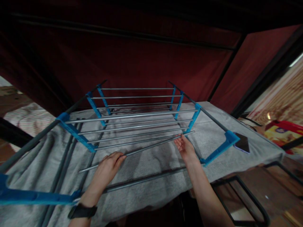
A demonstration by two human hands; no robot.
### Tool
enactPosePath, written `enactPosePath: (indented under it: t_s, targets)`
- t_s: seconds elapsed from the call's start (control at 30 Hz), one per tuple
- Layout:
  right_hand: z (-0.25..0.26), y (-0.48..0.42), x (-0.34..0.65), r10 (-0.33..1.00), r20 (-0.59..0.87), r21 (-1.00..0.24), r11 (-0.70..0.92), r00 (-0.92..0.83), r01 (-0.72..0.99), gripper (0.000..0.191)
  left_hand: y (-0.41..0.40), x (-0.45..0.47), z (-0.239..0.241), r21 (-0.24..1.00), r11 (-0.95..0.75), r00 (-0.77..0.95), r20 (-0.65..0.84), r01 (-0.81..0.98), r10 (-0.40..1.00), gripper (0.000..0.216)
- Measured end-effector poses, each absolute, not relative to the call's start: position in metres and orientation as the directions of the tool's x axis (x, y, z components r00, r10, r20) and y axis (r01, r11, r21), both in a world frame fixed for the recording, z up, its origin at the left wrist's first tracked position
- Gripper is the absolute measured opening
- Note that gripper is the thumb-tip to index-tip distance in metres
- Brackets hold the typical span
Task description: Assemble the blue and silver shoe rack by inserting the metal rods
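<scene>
A loose grey rod [149, 147] is held slantwise over the near part of the rack [77, 134]; the left hand [109, 165] has its fingers closed over the rod toward the rack's left side; the right hand [186, 148] pinches it toward the rack's right; grey cloth [146, 197] spreads beneath the rack; a phone [243, 143] lies just beside the rack's near right corner.

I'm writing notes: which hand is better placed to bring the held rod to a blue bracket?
Probably the right hand: it holds the rod nearer an end, and that end appears close to a bracket.
</scene>
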State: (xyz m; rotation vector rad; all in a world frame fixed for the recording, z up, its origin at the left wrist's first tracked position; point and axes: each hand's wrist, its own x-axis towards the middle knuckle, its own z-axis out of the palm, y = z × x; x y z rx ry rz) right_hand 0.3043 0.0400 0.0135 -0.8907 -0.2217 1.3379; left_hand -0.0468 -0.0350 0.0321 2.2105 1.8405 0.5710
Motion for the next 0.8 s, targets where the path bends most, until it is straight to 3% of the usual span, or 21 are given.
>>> enactPosePath:
  t_s: [0.23,0.47,0.6,0.8]
  targets:
    - [0.016,0.041,0.318,0.885,-0.336,-0.697,-0.003,0.323,-0.717,0.006,-0.039,-0.049,0.038,0.355,-0.062,0.047,0.052,0.933,0.998,0.031]
    - [0.016,0.042,0.332,0.862,-0.356,-0.7,0.009,0.36,-0.714,0.007,-0.036,-0.05,0.034,0.426,-0.194,0.157,0.123,0.884,0.98,0.036]
    - [0.016,0.042,0.335,0.864,-0.337,-0.708,0.029,0.375,-0.705,0.004,-0.037,-0.046,0.035,0.456,-0.17,0.141,0.097,0.874,0.985,0.033]
    - [0.017,0.04,0.336,0.862,-0.35,-0.703,0.017,0.367,-0.711,0.005,-0.038,-0.041,0.037,0.373,-0.124,0.09,0.105,0.92,0.99,0.021]
